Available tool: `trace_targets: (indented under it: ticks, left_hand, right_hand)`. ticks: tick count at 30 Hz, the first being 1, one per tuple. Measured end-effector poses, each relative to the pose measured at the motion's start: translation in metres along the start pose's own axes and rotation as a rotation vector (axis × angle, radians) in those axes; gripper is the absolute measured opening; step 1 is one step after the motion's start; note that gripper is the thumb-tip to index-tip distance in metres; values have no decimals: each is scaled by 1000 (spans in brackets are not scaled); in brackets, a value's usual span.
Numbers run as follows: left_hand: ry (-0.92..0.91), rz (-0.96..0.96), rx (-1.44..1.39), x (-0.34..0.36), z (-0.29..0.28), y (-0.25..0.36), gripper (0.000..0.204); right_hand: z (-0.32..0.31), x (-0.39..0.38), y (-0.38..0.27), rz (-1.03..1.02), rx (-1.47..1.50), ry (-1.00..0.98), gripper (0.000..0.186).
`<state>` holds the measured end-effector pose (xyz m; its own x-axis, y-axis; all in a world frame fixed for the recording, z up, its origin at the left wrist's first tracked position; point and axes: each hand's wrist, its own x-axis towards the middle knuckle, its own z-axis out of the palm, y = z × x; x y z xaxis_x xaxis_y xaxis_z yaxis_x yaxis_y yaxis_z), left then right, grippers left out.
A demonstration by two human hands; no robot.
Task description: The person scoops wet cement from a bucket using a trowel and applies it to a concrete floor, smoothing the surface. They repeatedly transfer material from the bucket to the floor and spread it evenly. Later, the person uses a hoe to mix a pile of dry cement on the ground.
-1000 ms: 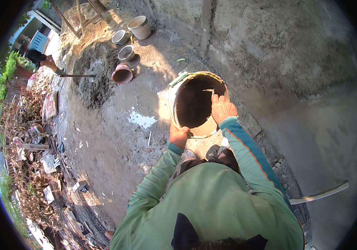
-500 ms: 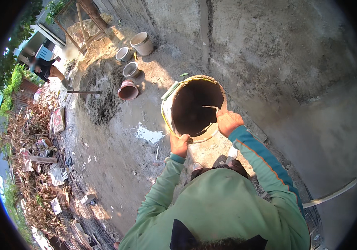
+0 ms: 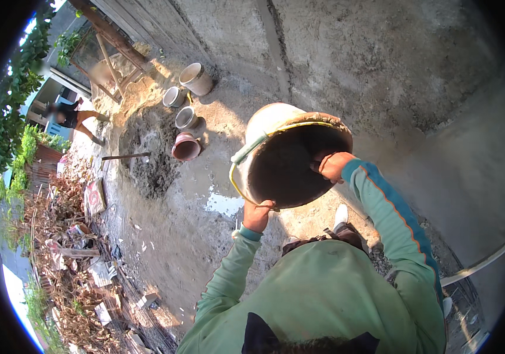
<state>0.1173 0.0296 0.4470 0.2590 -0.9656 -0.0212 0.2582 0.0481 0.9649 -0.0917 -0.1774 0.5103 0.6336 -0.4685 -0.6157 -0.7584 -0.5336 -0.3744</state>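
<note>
A large pale bucket [image 3: 269,123] is tilted in front of me, its dark mouth turned toward me. Its yellow wire handle with a pale green grip [image 3: 249,148] hangs along the left side. My left hand [image 3: 257,215] grips the bucket's near rim, thumb over the edge. At the right side of the mouth, my right hand [image 3: 333,166] reaches inside with closed fingers. A small dark piece shows at those fingers; the rest of what they hold is lost in the bucket's shadow.
Several smaller containers, including a reddish bucket [image 3: 186,147], stand beside a wet grey mortar heap [image 3: 152,156] with a long-handled tool [image 3: 125,156]. Far left is another person [image 3: 74,118]. A concrete wall [image 3: 352,53] rises ahead; dry leaves and debris [image 3: 63,236] line the left.
The bucket has tipped and shifted right, its mouth turning further. My right hand has gone from the rim into the mouth, and the thin strip beyond it is hidden. The other person has changed stance.
</note>
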Motion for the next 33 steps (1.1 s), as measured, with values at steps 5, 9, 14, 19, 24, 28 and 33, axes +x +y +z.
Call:
trace_targets:
  ticks: [5, 9, 14, 19, 24, 28, 33]
  left_hand:
    - [246, -118, -33, 13, 63, -57, 56]
    - [445, -24, -90, -9, 52, -95, 74]
    - [527, -273, -210, -49, 27, -100, 66]
    - [578, -286, -242, -73, 11, -124, 59]
    - [501, -415, -523, -97, -17, -155, 32]
    - [575, -540, -530, -130, -64, -196, 26]
    - [793, -649, -484, -193, -119, -225, 16]
  right_hand:
    - [87, 19, 2, -329, 537, 414, 27]
    - [119, -1, -13, -88, 1097, -109, 17]
    - [177, 32, 32, -24, 576, 9, 53]
    - [184, 31, 32, -52, 314, 108, 55]
    - [160, 20, -2, 16, 117, 7, 61]
    - [139, 0, -34, -116, 147, -8, 55]
    - [110, -40, -38, -415, 287, 9, 46]
